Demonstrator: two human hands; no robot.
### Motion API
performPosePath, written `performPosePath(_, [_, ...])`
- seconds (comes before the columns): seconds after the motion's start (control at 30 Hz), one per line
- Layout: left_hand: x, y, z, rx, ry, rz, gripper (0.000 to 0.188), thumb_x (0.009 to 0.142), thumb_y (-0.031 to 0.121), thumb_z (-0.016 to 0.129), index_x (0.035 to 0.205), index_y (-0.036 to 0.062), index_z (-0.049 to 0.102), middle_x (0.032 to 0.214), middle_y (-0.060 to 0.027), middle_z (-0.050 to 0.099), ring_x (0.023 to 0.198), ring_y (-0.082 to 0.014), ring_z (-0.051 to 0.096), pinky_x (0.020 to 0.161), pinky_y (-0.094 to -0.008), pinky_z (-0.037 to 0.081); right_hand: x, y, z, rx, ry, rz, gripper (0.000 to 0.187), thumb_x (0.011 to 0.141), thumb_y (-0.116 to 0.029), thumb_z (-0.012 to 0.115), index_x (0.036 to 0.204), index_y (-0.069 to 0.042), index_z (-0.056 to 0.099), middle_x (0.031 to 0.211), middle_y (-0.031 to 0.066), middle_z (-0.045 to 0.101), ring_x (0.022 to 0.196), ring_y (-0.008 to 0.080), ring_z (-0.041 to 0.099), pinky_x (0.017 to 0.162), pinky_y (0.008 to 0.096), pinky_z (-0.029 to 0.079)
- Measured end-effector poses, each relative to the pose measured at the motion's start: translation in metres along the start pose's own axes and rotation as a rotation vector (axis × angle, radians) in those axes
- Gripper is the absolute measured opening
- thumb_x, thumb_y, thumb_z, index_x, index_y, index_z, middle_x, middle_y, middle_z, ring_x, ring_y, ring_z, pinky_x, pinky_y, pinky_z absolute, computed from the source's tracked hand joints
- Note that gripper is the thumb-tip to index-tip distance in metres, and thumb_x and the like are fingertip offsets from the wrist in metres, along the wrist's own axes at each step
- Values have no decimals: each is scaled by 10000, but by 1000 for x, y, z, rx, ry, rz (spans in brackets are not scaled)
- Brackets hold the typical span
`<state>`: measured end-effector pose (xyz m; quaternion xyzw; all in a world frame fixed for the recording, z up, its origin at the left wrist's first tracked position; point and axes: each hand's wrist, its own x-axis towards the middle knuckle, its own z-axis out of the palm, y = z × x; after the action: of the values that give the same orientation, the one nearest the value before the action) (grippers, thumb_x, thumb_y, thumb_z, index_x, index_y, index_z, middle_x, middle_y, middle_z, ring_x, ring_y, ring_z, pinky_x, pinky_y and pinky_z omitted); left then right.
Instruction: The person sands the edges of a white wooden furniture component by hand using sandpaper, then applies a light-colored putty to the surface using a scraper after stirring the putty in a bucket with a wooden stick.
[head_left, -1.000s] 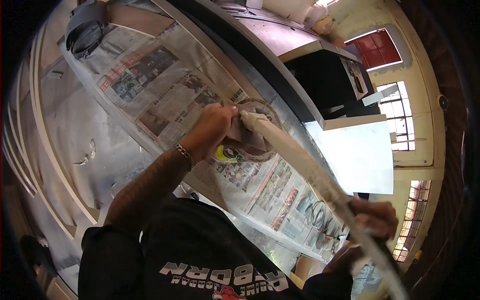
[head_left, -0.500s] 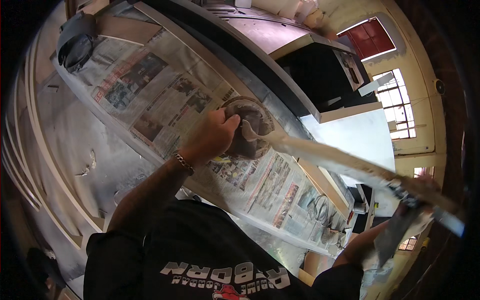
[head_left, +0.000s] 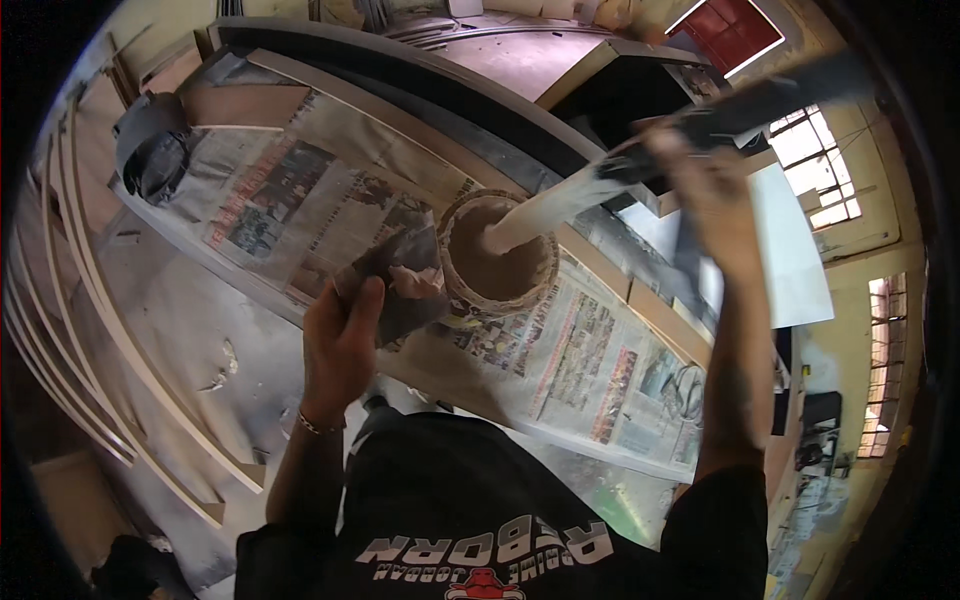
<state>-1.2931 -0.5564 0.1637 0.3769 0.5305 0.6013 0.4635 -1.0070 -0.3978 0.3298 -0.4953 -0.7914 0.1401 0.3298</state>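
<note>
A round tub (head_left: 553, 270) with crusted walls stands on the newspaper and has smooth brownish paste in it. Left of the tub, my left hand (head_left: 345, 345) grips a dark flat plate (head_left: 400, 312) by its near edge, thumb on top. A small pinkish-beige dab (head_left: 415, 282) lies on the plate. My right hand (head_left: 705, 200), smeared by motion, is up and right of the tub, closed around a long stick (head_left: 570, 200). The stick's pale, paste-coated end dips into the tub. A dark blurred length (head_left: 775, 100) reaches beyond the hand; whether it belongs to the stick I cannot tell.
Newspaper (head_left: 570, 370) covers the long worktop. A grey roll-like object (head_left: 150, 150) stands at its far left end, a wire coil (head_left: 683, 392) at its right. Wooden strips (head_left: 640, 305) run along the far side. Long curved strips (head_left: 120, 310) lie at left.
My left hand has drawn back left from over the tub with the plate, its dab now showing. My right hand has swung up from the lower right, raising the stick's outer end.
</note>
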Motion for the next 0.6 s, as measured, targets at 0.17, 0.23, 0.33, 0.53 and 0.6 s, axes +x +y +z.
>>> performPosePath(0.17, [-11,15,-3,428,-108,634,298,1018,196,492,1206,-10,597,1166,-182,661,1054,-269,659,905,-349,508,-31,46,51,51,-404,276,550,864,-346,722,1261,8,582,1073,118,664,983,201,608,915,330,451])
performPosePath(0.23, [-15,20,-16,473,-119,810,297,1005,207,518,1207,3,595,1187,-193,653,1113,-360,631,944,-411,492,-68,42,49,299,-379,345,605,863,-296,717,1349,-5,504,1152,147,640,1042,227,603,943,316,441])
performPosePath(0.33, [-23,30,-4,397,-79,947,284,991,225,535,1218,62,589,1193,-211,646,1120,-426,610,958,-486,465,-139,38,52,971,-268,585,617,863,-336,703,1335,5,496,1186,181,623,1054,269,626,975,395,479])
performPosePath(0.53, [-36,42,43,631,-267,1248,267,948,254,596,1207,227,535,1221,-172,646,1177,-412,570,962,-525,420,-215,-8,95,2069,-385,900,498,923,-330,619,1255,30,527,1142,156,649,992,270,669,938,417,535])
performPosePath(0.6, [-46,45,61,725,-365,1316,287,931,250,622,1203,250,530,1239,-150,644,1205,-404,551,968,-521,415,-222,-14,88,2128,-516,1071,458,955,-319,571,1269,11,520,1151,156,647,1004,270,667,929,415,539])
